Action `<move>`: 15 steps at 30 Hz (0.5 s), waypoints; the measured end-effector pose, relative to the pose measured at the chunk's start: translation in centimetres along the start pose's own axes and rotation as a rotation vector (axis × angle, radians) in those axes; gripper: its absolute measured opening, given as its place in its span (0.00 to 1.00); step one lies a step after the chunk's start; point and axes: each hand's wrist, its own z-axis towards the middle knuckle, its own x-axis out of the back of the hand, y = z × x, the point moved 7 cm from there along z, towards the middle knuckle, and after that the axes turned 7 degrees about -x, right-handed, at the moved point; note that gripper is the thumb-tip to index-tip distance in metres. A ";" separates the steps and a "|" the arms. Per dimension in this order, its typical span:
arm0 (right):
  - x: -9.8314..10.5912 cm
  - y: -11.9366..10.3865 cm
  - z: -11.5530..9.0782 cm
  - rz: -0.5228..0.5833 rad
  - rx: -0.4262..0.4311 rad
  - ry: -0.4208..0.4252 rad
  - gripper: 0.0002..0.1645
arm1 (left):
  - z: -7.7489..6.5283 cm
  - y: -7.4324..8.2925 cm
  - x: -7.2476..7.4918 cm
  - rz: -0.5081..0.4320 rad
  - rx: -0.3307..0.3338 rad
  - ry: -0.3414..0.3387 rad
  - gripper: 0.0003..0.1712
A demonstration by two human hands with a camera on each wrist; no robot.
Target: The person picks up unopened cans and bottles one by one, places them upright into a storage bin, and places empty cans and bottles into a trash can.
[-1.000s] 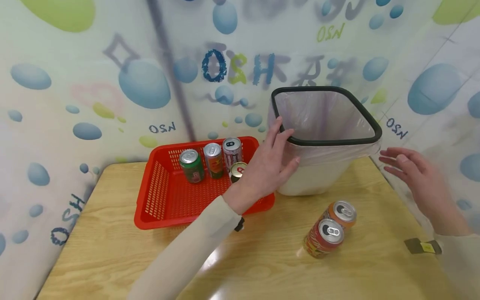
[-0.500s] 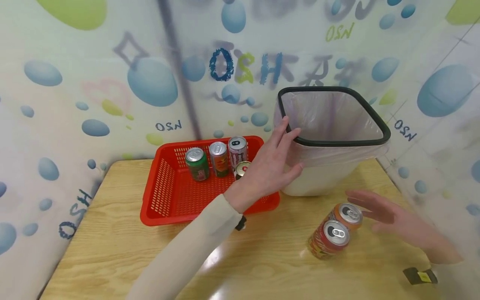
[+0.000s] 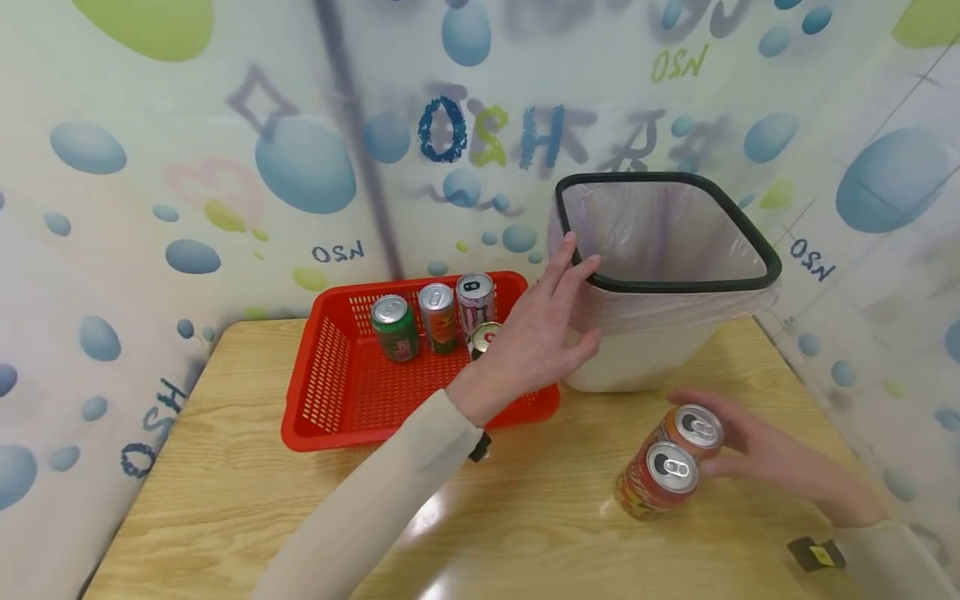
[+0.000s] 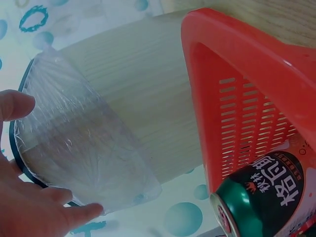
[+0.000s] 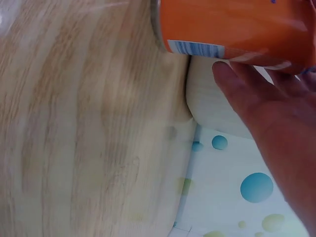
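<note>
My left hand (image 3: 528, 333) rests its spread fingers on the black rim of the lined trash bin (image 3: 637, 350), near the front left corner. In the left wrist view that hand (image 4: 39, 207) lies against the clear bag (image 4: 84, 128). My right hand (image 3: 765, 454) is around the orange soda can (image 3: 663, 432), fingers behind it and thumb on its near right side. The right wrist view shows the can's orange side (image 5: 232, 24) above the fingers of the hand (image 5: 281, 113). A red soda can (image 3: 648, 483) stands directly in front of the orange one.
A red plastic basket (image 3: 300, 417) stands left of the bin. It holds several cans, among them a green can (image 3: 395, 333); my left forearm partly covers its right side. A patterned backdrop (image 3: 225, 250) rises behind the wooden table (image 3: 225, 517).
My right hand has come down and left from beside the bin to the orange can, its fingers closing around it. The left hand stays on the bin's rim; the view shifted slightly.
</note>
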 end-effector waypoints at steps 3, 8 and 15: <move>0.0 0.1 0.1 -0.047 -0.040 0.037 0.49 | 0.0 0.0 0.0 -0.002 0.018 -0.004 0.45; 0.6 0.4 -0.1 -0.110 -0.094 0.117 0.45 | 0.0 -0.1 -0.1 -0.002 0.034 -0.004 0.46; 2.8 -1.5 -1.4 -0.072 -0.023 0.248 0.45 | 0.3 0.1 0.2 -0.098 0.029 0.073 0.37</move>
